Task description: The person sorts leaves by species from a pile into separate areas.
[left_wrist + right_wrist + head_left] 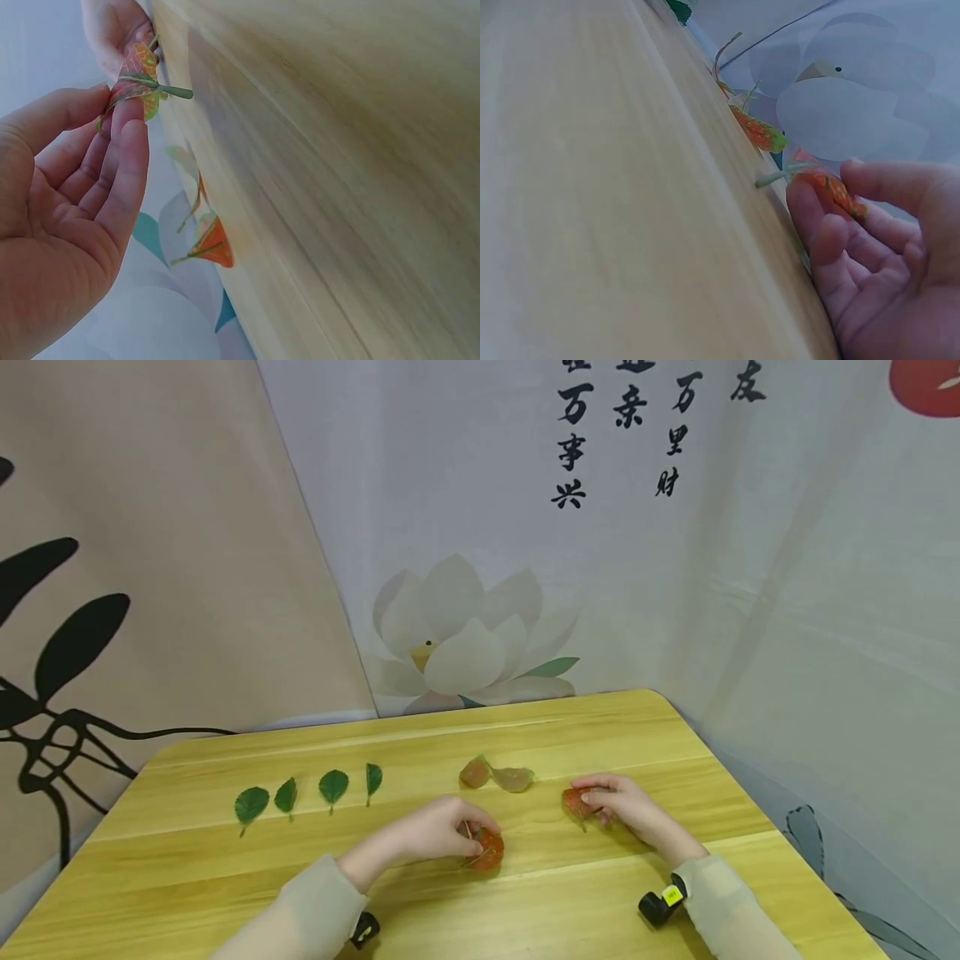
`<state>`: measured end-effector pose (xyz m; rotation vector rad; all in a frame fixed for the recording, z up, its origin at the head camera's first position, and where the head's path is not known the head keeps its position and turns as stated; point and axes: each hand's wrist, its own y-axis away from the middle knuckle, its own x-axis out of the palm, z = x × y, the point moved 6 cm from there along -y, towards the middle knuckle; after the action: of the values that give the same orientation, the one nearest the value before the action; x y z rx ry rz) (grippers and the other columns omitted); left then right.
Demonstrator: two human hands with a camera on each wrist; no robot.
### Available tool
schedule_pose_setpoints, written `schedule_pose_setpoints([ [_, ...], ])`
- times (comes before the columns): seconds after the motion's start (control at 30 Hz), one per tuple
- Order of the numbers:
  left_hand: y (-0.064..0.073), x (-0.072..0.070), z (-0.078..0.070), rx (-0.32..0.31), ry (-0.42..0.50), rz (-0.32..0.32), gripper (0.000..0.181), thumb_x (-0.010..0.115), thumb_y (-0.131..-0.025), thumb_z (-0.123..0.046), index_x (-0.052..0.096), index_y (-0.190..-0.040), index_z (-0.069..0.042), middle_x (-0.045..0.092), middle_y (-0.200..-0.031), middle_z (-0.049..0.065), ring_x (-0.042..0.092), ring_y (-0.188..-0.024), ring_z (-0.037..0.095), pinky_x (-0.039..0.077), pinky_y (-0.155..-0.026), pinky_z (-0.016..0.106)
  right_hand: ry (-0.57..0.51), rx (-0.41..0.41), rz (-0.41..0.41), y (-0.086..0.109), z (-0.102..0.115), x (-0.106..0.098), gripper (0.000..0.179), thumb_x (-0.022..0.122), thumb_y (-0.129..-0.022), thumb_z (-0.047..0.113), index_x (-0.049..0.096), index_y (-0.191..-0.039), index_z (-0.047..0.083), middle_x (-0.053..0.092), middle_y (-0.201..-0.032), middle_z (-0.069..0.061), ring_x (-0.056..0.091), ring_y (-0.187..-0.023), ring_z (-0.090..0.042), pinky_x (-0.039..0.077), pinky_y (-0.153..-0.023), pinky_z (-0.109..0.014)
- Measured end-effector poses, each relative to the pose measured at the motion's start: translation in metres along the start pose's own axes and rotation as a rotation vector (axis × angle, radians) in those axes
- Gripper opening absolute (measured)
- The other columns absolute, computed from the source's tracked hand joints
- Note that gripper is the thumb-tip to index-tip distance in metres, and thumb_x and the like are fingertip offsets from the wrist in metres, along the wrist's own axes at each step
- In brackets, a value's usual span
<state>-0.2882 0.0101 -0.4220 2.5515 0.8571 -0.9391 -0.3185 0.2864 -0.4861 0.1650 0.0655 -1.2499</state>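
Observation:
My left hand (438, 831) pinches a red-orange leaf (490, 850) between thumb and fingers, low over the wooden table. Up close in the left wrist view, that leaf (139, 79) shows red and yellow-green patches and a thick green stem. Farther right, my right hand (626, 806) pinches another red-orange leaf (577, 803) by thumb and fingertips, its stem pointing toward me. The right wrist view shows this leaf (829, 191) with its pale green stem close to the tabletop. Between and beyond both hands lie two reddish leaves, one rounder (475, 772) and one longer (513, 779).
Several green leaves (333, 786) lie in a row at the left of the wooden table (600, 893). Behind its far edge hangs a pale cloth (480, 485) printed with a lotus and dark characters. Small black cameras sit at both wrists.

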Motion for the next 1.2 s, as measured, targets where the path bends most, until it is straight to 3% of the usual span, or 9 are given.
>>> schedule_pose_setpoints([
  [0.3, 0.013, -0.006, 0.008, -0.024, 0.05, -0.017, 0.026, 0.069, -0.088, -0.006, 0.072, -0.114, -0.011, 0.068, -0.105, -0.003, 0.061, -0.085, 0.01, 0.051, -0.073, 0.027, -0.003, 0.0, 0.012, -0.001, -0.001, 0.0, 0.042, 0.057, -0.095, 0.005, 0.049, -0.132, -0.014, 0.064, -0.101, -0.008, 0.059, -0.077, -0.014, 0.046, -0.056, -0.023],
  [0.53, 0.028, -0.01, 0.019, -0.041, 0.089, -0.033, 0.028, 0.068, -0.088, -0.007, 0.07, -0.116, -0.006, 0.067, -0.108, 0.0, 0.059, -0.089, 0.014, 0.051, -0.075, 0.027, -0.013, 0.004, 0.01, -0.001, -0.001, 0.0, 0.043, 0.058, -0.095, 0.006, 0.048, -0.132, -0.014, 0.064, -0.103, -0.007, 0.059, -0.076, -0.013, 0.046, -0.056, -0.023],
  [0.83, 0.048, -0.025, 0.03, -0.074, 0.121, -0.07, 0.03, 0.067, -0.089, -0.007, 0.069, -0.119, -0.004, 0.066, -0.114, 0.006, 0.06, -0.093, 0.018, 0.051, -0.076, 0.029, -0.03, -0.001, 0.01, 0.0, -0.001, -0.001, 0.046, 0.057, -0.096, 0.007, 0.045, -0.135, -0.015, 0.064, -0.105, -0.01, 0.062, -0.08, -0.015, 0.046, -0.056, -0.023],
  [1.03, 0.062, -0.036, 0.034, -0.057, 0.152, -0.089, 0.032, 0.067, -0.09, -0.006, 0.066, -0.121, -0.001, 0.067, -0.112, 0.011, 0.062, -0.08, 0.014, 0.051, -0.068, 0.027, -0.029, -0.001, 0.006, 0.002, 0.0, -0.002, 0.044, 0.057, -0.096, 0.007, 0.047, -0.133, -0.014, 0.065, -0.102, -0.011, 0.063, -0.08, -0.016, 0.047, -0.055, -0.023],
  [1.2, 0.078, -0.046, 0.045, -0.098, 0.164, -0.13, 0.034, 0.069, -0.09, -0.009, 0.066, -0.123, -0.002, 0.065, -0.095, 0.005, 0.059, -0.077, 0.013, 0.051, -0.067, 0.027, -0.026, 0.001, 0.011, 0.0, 0.0, 0.0, 0.043, 0.058, -0.096, 0.007, 0.048, -0.131, -0.014, 0.065, -0.101, -0.01, 0.063, -0.079, -0.016, 0.047, -0.056, -0.023],
])
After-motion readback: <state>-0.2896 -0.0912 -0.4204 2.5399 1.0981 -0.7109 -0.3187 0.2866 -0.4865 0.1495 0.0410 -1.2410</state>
